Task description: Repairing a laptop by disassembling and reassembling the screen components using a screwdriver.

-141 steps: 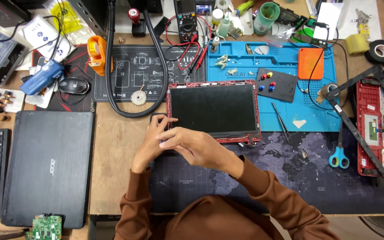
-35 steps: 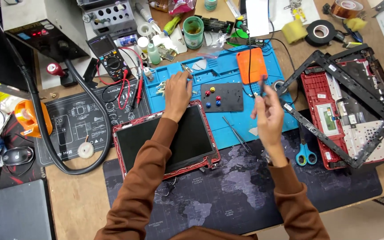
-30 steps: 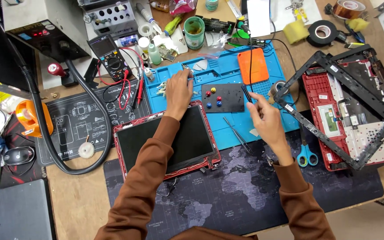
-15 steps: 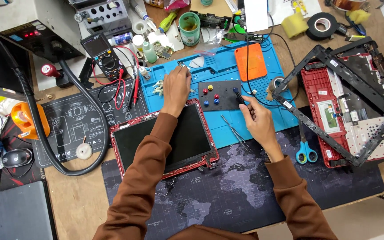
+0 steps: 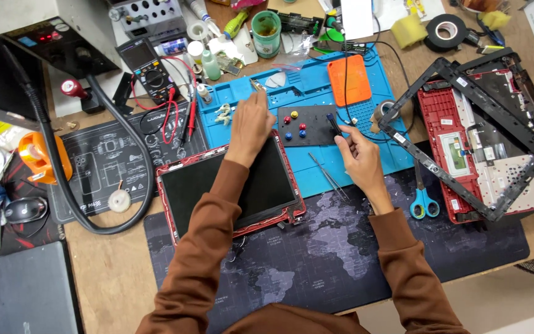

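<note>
My left hand (image 5: 250,120) lies flat, fingers together, over the top edge of a red-framed laptop screen panel (image 5: 267,185) and reaches onto the blue work mat (image 5: 316,93). My right hand (image 5: 358,156) grips a small dark screwdriver (image 5: 332,122), its tip down on the black magnetic pad (image 5: 309,125) that carries several coloured knobs. Thin tweezers (image 5: 327,175) lie on the blue mat between the screen panel and my right hand.
A red laptop base (image 5: 465,154) with a loose black bezel (image 5: 458,124) over it sits at the right, blue scissors (image 5: 424,201) beside it. A multimeter (image 5: 146,65), a black hose (image 5: 94,179), tape rolls (image 5: 445,31), an orange pad (image 5: 348,80) and a closed laptop (image 5: 23,294) surround the mats.
My right hand came down from above the orange pad to the black pad, bringing the screwdriver with it. My left hand stayed on the screen panel's top edge.
</note>
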